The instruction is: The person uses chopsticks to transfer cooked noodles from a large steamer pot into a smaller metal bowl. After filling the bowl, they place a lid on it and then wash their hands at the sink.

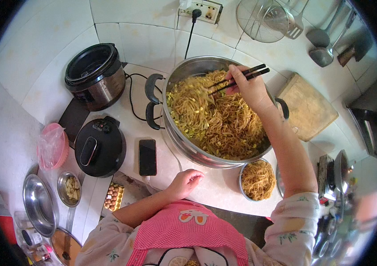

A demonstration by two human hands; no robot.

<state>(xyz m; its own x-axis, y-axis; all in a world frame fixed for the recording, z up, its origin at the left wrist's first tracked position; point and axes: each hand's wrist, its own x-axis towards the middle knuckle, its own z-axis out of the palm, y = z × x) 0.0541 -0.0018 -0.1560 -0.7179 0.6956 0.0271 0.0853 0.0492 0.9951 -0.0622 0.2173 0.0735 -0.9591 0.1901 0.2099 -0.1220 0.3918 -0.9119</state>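
My right hand [246,86] grips a pair of black chopsticks [253,73], their tips in the noodles [228,123] mixed with bean sprouts. These fill much of a large steel pot [166,116] with black handles. My left hand [186,183] rests near the counter's front edge, fingers loosely curled; whether it holds anything cannot be told. A bowl of noodles [258,179] stands just in front of the pot at the right. A dark phone [147,157] lies left of the pot.
On the left are an open electric cooker [95,83], its black lid [100,146], a pink basket [53,146] and steel bowls [40,206]. A wooden cutting board [308,106] leans behind right. Utensils [321,56] hang on the tiled wall. Eggs [112,198] sit lower left.
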